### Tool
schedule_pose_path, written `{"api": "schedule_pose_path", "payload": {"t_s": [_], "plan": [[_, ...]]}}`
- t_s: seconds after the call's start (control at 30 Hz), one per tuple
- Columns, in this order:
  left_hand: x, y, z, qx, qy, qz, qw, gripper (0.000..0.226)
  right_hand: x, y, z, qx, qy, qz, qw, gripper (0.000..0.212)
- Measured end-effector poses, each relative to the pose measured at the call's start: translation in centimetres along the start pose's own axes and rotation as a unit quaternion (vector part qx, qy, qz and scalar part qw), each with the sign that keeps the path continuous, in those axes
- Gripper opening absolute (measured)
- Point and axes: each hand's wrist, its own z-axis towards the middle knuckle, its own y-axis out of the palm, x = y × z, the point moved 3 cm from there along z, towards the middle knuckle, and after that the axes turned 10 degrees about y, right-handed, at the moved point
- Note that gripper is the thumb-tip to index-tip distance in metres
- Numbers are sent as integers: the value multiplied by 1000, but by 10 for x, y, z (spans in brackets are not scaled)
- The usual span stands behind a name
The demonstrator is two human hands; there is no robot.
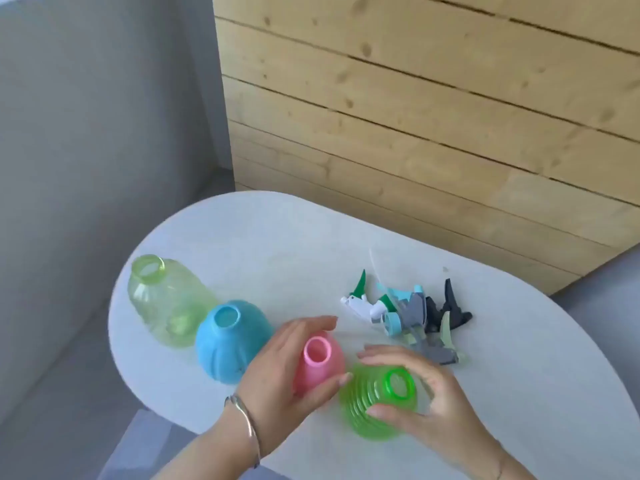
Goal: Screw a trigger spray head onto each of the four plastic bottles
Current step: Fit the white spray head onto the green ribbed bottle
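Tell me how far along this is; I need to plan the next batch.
Nothing is done: all four necks are open. In hand: left hand holds the pink bottle, right hand the ribbed green bottle. Left: all four, including the blue bottle and yellow-green bottle; spray heads lie piled.

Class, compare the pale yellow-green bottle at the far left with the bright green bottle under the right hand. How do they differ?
The pale yellow-green bottle has smooth sides; the bright green bottle is ringed with ridges. The pale one looks larger. It stands untouched, while the right hand has a grip on the bright one. Both are see-through, upright and have no spray head.
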Motion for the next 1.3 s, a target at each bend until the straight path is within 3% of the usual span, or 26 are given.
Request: {"api": "schedule_pose_path", "payload": {"t_s": [0.3, 0.7, 0.83, 0.93, 1.17, 1.3], "plan": [[-18, 3, 1, 61, 125, -5, 990, 57, 16, 8, 23, -13, -123, 59, 991, 34], [-18, 5, -2, 58, 130, 44, 989, 61, 22, 18, 7, 84, -126, 65, 986, 17], [9, -1, -15, 121, 199, 137, 963, 63, 17, 20, -7, 125, -118, 79, 982, 17], [41, 4, -35, 141, 262, 142, 944, 64, 2, 19, -31, 136, -149, 114, 973, 22], [56, 45, -60, -15, 124, 26, 992, 95, -20, 22, -71, 120, -190, 201, 953, 22], [41, 52, -72, 4, 85, 2, 996, 89, -9, 19, -73, 85, -154, 166, 970, 44]]}}
